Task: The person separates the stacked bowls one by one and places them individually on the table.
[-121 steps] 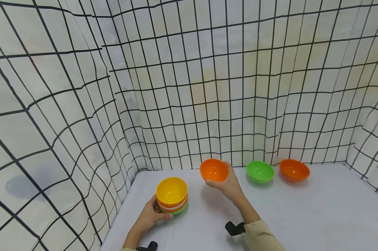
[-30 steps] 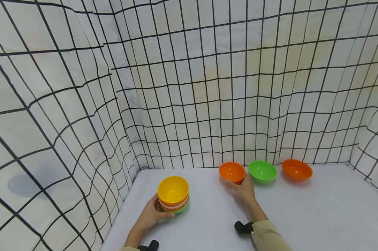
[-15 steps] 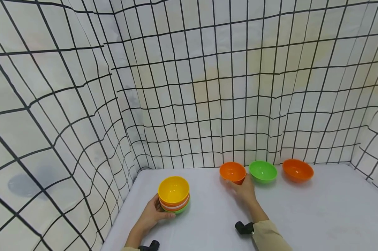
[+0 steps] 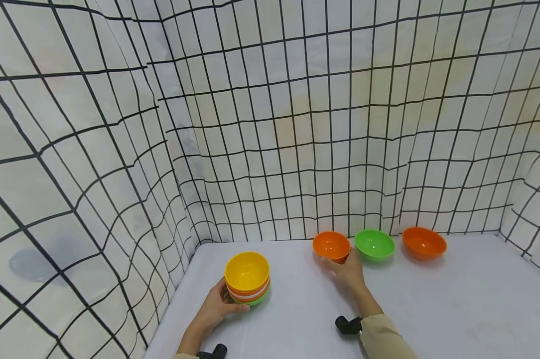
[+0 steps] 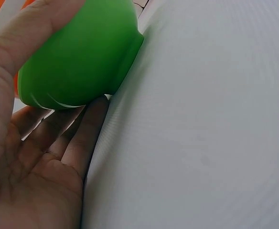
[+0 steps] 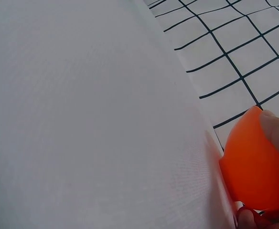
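Note:
At the left of the table my left hand [image 4: 217,305] grips a stack of bowls low down, thumb in front and fingers behind. A yellow bowl [image 4: 247,271] tops the stack, with orange and white rims below it. The bottom one, a green bowl [image 5: 82,57], stands on the cloth between thumb and fingers in the left wrist view. My right hand [image 4: 351,271] holds a single orange bowl [image 4: 331,244] by its near right side. In the right wrist view the base of this orange bowl [image 6: 254,162] is right at the cloth.
Just right of the held orange bowl sits another green bowl [image 4: 374,245], then a wider orange bowl [image 4: 424,243], both near the back edge. A white cloth covers the table [image 4: 431,309]. Grid-patterned curtains [image 4: 274,124] rise behind it and at both sides.
Since four seconds ago my right hand has carried the orange bowl rightward and down to the table beside the green bowl. Over the last second both hands stay put.

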`<action>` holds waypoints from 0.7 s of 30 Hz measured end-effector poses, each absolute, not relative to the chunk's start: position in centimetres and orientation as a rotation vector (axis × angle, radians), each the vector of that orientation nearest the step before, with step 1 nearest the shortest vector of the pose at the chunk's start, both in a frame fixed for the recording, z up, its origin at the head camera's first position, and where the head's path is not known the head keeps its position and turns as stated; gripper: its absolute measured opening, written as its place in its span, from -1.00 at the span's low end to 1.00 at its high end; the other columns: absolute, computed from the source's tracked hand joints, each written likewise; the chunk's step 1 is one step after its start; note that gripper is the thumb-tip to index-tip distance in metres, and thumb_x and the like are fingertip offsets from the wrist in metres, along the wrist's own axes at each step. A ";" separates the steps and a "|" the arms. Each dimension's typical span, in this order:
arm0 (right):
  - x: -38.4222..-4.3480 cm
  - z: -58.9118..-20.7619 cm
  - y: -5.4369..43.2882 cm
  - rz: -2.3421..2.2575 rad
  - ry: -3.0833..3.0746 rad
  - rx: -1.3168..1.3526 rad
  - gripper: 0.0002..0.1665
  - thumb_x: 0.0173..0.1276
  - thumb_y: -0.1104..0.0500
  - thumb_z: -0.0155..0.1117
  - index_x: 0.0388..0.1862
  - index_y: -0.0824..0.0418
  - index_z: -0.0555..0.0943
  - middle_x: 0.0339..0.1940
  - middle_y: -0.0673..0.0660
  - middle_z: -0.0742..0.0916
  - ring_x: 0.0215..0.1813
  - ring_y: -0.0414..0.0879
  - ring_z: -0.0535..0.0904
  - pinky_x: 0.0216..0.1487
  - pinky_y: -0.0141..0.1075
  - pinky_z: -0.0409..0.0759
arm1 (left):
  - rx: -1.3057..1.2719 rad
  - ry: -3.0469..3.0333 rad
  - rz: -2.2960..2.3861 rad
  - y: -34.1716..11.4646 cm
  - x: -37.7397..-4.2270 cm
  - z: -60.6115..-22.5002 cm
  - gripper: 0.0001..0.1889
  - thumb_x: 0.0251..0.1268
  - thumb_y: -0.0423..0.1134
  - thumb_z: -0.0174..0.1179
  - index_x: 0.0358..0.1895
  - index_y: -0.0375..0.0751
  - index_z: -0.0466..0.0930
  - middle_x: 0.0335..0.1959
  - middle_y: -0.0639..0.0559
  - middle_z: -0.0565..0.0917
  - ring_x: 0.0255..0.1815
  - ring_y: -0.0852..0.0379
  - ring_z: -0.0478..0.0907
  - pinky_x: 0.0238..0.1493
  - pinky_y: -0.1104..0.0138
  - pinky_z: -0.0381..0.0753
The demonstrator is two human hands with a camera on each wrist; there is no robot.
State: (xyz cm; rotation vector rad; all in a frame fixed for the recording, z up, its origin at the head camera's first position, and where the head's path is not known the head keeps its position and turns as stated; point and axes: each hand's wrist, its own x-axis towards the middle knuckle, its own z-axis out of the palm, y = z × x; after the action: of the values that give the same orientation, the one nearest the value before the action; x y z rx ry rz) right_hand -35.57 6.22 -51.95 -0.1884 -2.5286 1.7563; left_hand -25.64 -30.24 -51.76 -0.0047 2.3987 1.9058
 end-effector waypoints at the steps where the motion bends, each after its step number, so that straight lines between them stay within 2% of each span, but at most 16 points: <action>1: -35.5 -51.9 6.2 1.753 -2.526 -0.181 0.11 0.29 0.11 0.51 0.58 0.41 0.05 0.53 0.43 0.33 0.55 0.36 0.26 0.63 0.21 0.24 | -0.003 2.403 1.905 -30.2 -25.6 -51.8 0.05 -0.12 -0.31 0.65 0.53 -0.06 0.25 0.49 -0.09 0.45 0.53 -0.11 0.38 0.57 0.10 0.41; 14: -35.4 -51.8 6.4 1.767 -2.498 -0.149 0.09 0.28 0.14 0.50 0.58 0.42 0.05 0.53 0.45 0.33 0.55 0.37 0.26 0.63 0.22 0.23 | 0.002 2.413 1.905 -30.2 -25.7 -52.0 0.06 -0.13 -0.29 0.66 0.54 -0.04 0.25 0.51 -0.08 0.44 0.55 -0.12 0.36 0.59 0.05 0.37; 21: -35.4 -51.6 6.3 1.720 -2.529 -0.169 0.13 0.25 0.16 0.52 0.56 0.46 0.02 0.51 0.48 0.31 0.54 0.40 0.23 0.62 0.27 0.19 | 0.009 2.419 1.903 -30.2 -25.6 -52.0 0.06 -0.12 -0.30 0.65 0.54 -0.07 0.24 0.49 -0.12 0.45 0.52 -0.13 0.39 0.56 0.06 0.42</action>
State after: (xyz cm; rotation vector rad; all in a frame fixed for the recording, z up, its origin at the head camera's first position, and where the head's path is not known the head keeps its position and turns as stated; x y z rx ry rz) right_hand -35.41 6.30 -51.64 -0.1694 -2.5287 1.7203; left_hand -25.62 -30.19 -51.97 0.0093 2.4190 1.9026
